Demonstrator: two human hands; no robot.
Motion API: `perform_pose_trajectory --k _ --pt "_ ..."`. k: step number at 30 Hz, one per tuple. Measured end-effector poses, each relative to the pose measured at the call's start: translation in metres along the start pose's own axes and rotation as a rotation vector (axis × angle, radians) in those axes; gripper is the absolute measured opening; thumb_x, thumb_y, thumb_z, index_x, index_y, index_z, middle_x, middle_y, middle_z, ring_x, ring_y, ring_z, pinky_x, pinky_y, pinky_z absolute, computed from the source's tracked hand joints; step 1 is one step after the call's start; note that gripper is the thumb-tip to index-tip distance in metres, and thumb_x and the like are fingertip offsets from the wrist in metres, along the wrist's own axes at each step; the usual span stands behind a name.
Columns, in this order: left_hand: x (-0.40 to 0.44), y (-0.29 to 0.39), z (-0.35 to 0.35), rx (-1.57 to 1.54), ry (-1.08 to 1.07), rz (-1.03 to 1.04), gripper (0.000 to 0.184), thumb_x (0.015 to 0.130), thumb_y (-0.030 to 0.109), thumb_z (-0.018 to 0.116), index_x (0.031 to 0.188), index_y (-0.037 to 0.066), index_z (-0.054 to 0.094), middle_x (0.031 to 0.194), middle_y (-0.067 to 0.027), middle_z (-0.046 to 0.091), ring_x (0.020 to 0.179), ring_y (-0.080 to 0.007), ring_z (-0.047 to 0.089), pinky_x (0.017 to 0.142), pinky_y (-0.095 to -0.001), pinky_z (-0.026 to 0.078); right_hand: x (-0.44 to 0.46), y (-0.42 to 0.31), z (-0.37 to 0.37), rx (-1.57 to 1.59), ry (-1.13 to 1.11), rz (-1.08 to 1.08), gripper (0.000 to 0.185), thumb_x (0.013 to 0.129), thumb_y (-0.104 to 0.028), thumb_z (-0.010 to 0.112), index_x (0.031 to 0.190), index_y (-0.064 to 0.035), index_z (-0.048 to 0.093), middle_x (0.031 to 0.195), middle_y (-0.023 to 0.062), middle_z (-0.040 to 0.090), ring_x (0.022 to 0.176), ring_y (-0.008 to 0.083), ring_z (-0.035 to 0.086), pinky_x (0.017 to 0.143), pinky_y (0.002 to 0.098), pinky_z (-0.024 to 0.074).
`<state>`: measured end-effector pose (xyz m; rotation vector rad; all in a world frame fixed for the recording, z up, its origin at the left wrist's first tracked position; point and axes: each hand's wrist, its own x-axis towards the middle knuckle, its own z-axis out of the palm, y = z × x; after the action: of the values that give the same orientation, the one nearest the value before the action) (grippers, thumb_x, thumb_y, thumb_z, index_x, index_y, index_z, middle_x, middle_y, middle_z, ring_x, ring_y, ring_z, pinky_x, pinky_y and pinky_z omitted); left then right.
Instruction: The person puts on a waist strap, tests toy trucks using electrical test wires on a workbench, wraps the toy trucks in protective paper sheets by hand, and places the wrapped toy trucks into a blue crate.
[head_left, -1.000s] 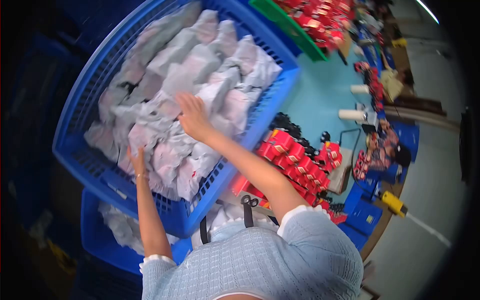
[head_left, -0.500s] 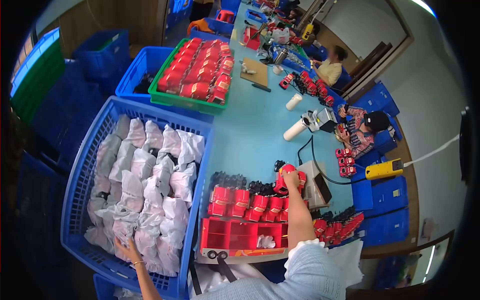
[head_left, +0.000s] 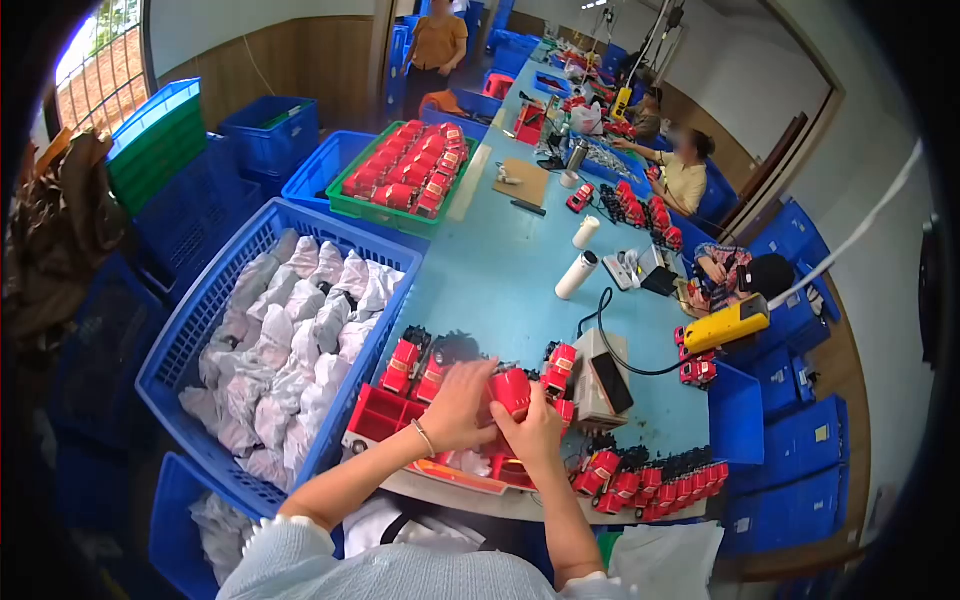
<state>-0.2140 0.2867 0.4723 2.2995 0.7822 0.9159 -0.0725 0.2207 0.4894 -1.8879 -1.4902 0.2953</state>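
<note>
A red toy truck (head_left: 511,391) is held between my two hands above the front edge of the table. My right hand (head_left: 532,432) grips it from the right, with fingers wrapped along its side. My left hand (head_left: 458,408) closes on it from the left; its fingers are slightly blurred and partly hidden. Below my hands lies a red divided tray (head_left: 376,424), with crumpled white wrapping (head_left: 470,462) in one compartment. Behind my left hand stand more red toy trucks (head_left: 402,364) with black wheels. Another pair of trucks (head_left: 559,366) stands to the right of my hands.
A large blue basket (head_left: 160,372) at left holds many white-wrapped bundles. Beyond it, a green crate (head_left: 385,217) is filled with red trucks. A beige device (head_left: 606,378), a white bottle (head_left: 576,275) and a truck row (head_left: 650,490) are on the table (head_left: 480,270). Several people sit or stand farther off.
My left hand has left the wrapped bundles in the basket and come to the truck. My right hand has drawn the truck leftward and nearer, over the tray. The camera view has shifted.
</note>
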Motion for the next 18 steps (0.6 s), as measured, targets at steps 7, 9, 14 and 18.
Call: perform_pose_trajectory --k 7,9,14,18 --pt "-0.031 0.077 0.038 -0.198 -0.141 -0.013 0.092 0.062 0.025 0.073 0.133 -0.001 0.022 0.120 -0.0218 0.043 0.106 -0.0339 0.049 0.091 -0.0392 0.040 -0.084 0.027 -0.071 0.040 0.001 -0.113 0.052 0.079 -0.035 0.061 0.113 0.0017 0.045 0.078 0.0154 0.063 0.070 0.0300 0.062 0.067 0.0410 0.0475" --pt "-0.039 0.096 0.043 -0.212 -0.141 0.008 0.092 0.062 0.025 0.073 0.133 -0.001 0.022 0.119 -0.0210 0.044 0.103 -0.0330 0.051 0.089 -0.0383 0.042 -0.106 0.043 -0.084 0.106 -0.032 -0.114 0.052 0.081 -0.034 0.059 0.115 0.0023 0.044 0.084 0.0160 0.063 0.075 0.0283 0.063 0.070 0.0396 0.0475" --pt "-0.055 0.137 0.052 -0.435 -0.073 -0.203 0.090 0.063 0.024 0.074 0.133 0.002 0.022 0.115 -0.0185 0.045 0.101 -0.0301 0.052 0.086 -0.0373 0.043 -0.153 0.089 -0.082 0.837 -0.029 -0.009 0.056 0.089 -0.043 0.045 0.123 0.0018 0.038 0.113 0.0140 0.051 0.103 0.0219 0.052 0.089 0.0332 0.0397" --pt "-0.059 0.161 0.067 -0.452 0.081 -0.057 0.083 0.063 0.024 0.076 0.129 0.004 0.029 0.110 -0.0168 0.047 0.100 -0.0287 0.053 0.085 -0.0368 0.043 -0.177 0.098 -0.083 1.041 0.004 0.047 0.055 0.091 -0.044 0.041 0.122 0.0015 0.040 0.122 0.0113 0.044 0.110 0.0186 0.044 0.094 0.0317 0.0347"
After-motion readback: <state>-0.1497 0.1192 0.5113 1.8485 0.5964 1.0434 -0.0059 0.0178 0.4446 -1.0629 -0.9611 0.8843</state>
